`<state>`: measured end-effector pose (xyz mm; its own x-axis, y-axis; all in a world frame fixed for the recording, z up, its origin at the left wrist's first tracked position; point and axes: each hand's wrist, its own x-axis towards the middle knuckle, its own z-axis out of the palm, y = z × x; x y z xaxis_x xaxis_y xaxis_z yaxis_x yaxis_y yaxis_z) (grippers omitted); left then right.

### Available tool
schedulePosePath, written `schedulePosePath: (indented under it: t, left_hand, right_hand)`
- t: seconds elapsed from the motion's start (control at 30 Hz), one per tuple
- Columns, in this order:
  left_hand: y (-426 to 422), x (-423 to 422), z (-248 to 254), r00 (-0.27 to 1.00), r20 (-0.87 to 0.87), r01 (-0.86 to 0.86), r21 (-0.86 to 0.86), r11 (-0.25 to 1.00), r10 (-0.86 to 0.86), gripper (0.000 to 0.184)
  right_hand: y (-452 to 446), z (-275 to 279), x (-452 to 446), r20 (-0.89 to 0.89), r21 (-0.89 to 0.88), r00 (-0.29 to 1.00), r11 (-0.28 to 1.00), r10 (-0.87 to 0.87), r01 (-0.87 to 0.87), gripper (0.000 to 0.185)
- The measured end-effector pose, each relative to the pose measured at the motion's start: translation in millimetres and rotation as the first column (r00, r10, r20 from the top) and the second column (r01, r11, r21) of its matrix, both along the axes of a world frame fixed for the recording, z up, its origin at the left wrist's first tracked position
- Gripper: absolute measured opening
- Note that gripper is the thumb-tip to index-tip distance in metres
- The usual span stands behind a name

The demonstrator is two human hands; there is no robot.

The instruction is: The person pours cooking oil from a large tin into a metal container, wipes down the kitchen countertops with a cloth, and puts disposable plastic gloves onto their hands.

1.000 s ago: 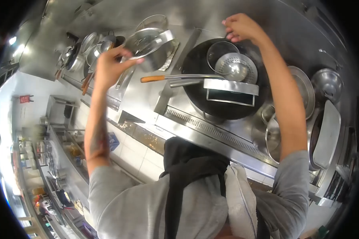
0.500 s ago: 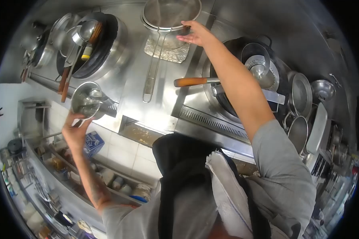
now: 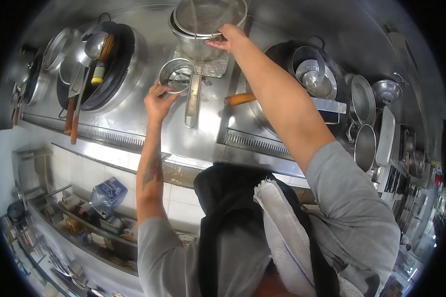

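My left hand (image 3: 159, 101) grips a small round metal container (image 3: 169, 87) by its near side, thumb and fingers around its wall. It is held over the steel counter, close to the left of the strainer's long handle (image 3: 193, 101). At the back, my right hand (image 3: 227, 38) pinches the rim of a wide mesh strainer (image 3: 210, 17), with the thumb on top and the other fingers stretched below. The strainer lies tilted over a metal pot (image 3: 186, 45), which stands on a foil-covered patch (image 3: 215, 63) of the counter.
To the left sits a black wok (image 3: 124, 74) with ladles and a yellow-banded brush (image 3: 98, 74). Under my right forearm, another wok (image 3: 277, 52) holds a perforated ladle (image 3: 327, 74), its wooden handle (image 3: 239, 99) jutting left. Several strainers and bowls (image 3: 362, 99) line the right side.
My left hand has carried the metal container rightward and up, from the counter's front edge to beside the strainer's handle. My right hand stays at the strainer's rim.
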<state>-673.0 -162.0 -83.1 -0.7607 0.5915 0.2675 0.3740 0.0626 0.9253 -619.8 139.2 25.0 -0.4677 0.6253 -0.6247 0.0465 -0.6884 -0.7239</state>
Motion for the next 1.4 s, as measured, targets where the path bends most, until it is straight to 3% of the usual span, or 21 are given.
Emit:
schedulePosePath:
  t: [0.13, 0.17, 0.23, 0.3, 0.33, 0.4, 0.47, 0.53, 0.57, 0.63, 0.83, 1.13, 1.37, 1.4]
  left_hand:
    - [28.9, -6.6, -12.4, 1.0, 0.007, -0.026, -0.033, 0.999, 0.026, 0.03]
    - [29.8, -7.6, -15.3, 1.0, 0.007, -0.016, -0.038, 0.999, 0.016, 0.03]
    - [38.5, -9.8, -18.8, 0.999, 0.02, -0.036, -0.024, 0.999, 0.037, 0.031]
    - [45.4, -12.7, -20.5, 0.999, 0.02, -0.025, -0.034, 0.999, 0.026, 0.028]
    - [46.9, -15.0, -21.7, 0.999, 0.015, -0.029, -0.052, 0.998, 0.03, 0.026]
    - [52.0, -18.8, -25.7, 0.998, -0.038, -0.052, -0.09, 0.995, 0.049, 0.028]
    - [58.1, -25.0, -31.1, 0.993, -0.096, -0.079, -0.124, 0.989, 0.067, 0.03]
    - [62.9, -27.9, -40.0, 1.0, 0.017, 0.017, 0.027, 0.999, -0.018, 0.031]
    - [62.8, -30.9, -45.3, 1.0, 0.02, 0.019, 0.025, 1.0, -0.02, 0.031]
    - [61.3, -37.2, -51.5, 0.963, -0.24, 0.089, -0.141, 0.986, -0.121, 0.034]
    - [64.2, -33.9, -48.6, 0.945, -0.306, 0.028, -0.272, 0.962, -0.114, 0.037]
    - [68.5, -31.5, -38.7, 0.951, -0.273, 0.059, -0.298, 0.953, -0.144, 0.039]
    - [90.2, -47.8, -26.4, 0.976, -0.137, 0.117, -0.331, 0.936, -0.17, 0.036]
    - [93.9, -54.4, -31.8, 0.972, -0.146, 0.141, -0.276, 0.951, -0.186, 0.035]
  right_hand:
    - [-6.7, 4.1, 19.0, 0.07, 0.036, 0.997, 0.999, -0.013, 0.011, 0.035]
    - [-9.5, 5.6, 33.5, 0.255, 0.211, 0.967, 0.975, 0.012, -0.068, 0.035]
    - [-9.2, 7.8, 46.3, 0.431, 0.366, 0.902, 0.917, -0.015, -0.16, 0.034]
    - [-8.3, 2.8, 52.4, 0.072, 0.063, 0.996, 0.996, 0.056, -0.06, 0.031]
    - [-7.6, 1.4, 47.8, 0.071, 0.065, 0.996, 0.996, 0.05, -0.055, 0.031]
    - [-11.6, -4.3, 33.3, -0.108, -0.032, 0.992, 0.997, 0.062, -0.066, 0.024]
    - [-14.0, -7.8, 23.2, -0.116, -0.013, 0.993, 0.999, 0.037, -0.039, 0.021]
    - [-13.4, -9.7, 18.3, -0.12, 0.011, 0.993, 1.0, 0.015, -0.013, 0.017]
    - [-13.1, -10.9, 17.4, -0.118, 0.042, 0.993, 0.999, 0.008, -0.004, 0.017]
    - [-13.8, -13.3, 15.3, -0.111, 0.07, 0.994, 0.998, 0.0, 0.008, 0.017]
    - [-13.4, -15.3, 2.5, -0.087, 0.108, 0.995, 0.992, -0.056, 0.065, 0.013]
    - [19.9, -22.2, -17.4, -0.022, 0.176, 0.998, 0.982, -0.059, 0.062, 0.016]
    - [22.8, -31.2, -28.2, -0.094, 0.111, 0.992, 0.99, -0.081, 0.091, 0.012]
    - [17.9, -27.1, -26.3, -0.108, 0.11, 0.991, 0.99, -0.079, 0.091, 0.012]
